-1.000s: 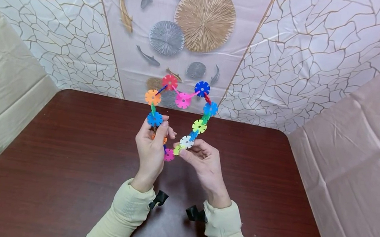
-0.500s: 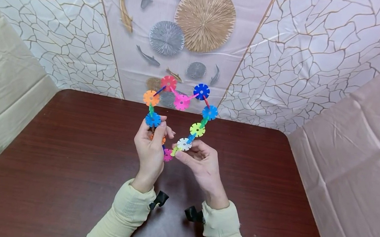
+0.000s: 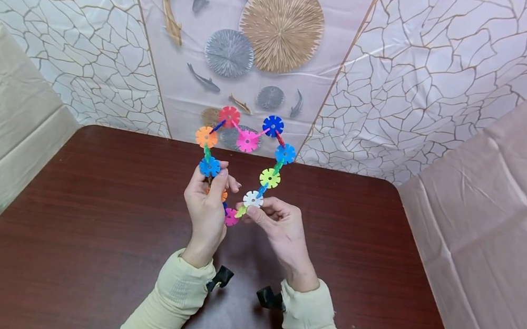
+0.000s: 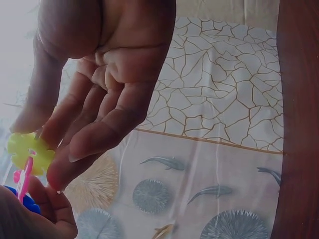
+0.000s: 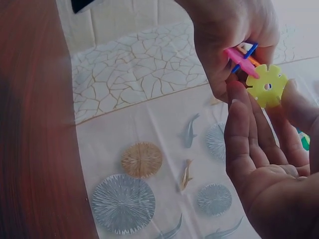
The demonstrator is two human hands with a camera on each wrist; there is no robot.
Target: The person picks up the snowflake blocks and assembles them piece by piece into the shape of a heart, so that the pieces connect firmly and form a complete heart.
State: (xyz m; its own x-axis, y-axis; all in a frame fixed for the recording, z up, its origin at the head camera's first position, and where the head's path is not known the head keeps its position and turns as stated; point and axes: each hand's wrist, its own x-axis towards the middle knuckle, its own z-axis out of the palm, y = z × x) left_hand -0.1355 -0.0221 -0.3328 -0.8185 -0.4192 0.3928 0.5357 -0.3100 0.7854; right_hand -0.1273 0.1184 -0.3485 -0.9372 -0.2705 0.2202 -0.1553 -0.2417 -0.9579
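Note:
A closed loop of notched plastic snowflake discs in several colors, joined edge to edge, stands up in a heart-like outline in the head view. A pink disc (image 3: 247, 141) forms the dip at its top, between a red disc (image 3: 229, 116) and a dark blue disc (image 3: 273, 125). My left hand (image 3: 207, 207) grips the loop's left side, thumb beside a light blue disc (image 3: 209, 166). At the lower right my right hand (image 3: 281, 230) pinches a yellow-green disc (image 5: 267, 86) between thumb and fingers, just below a white disc (image 3: 253, 199). Fingers partly hide an orange disc (image 3: 224, 195).
A dark reddish-brown table (image 3: 95, 233) lies under the hands. Behind it hangs a patterned cloth (image 3: 281, 28) with fish and round motifs, and plain beige cloth (image 3: 493, 208) drapes both sides. A black strap (image 3: 220, 278) sticks out at the left cuff.
The loop has shifted slightly left in the head view, and its right side has dipped a little. My right hand has moved slightly left with it; both hands keep their hold.

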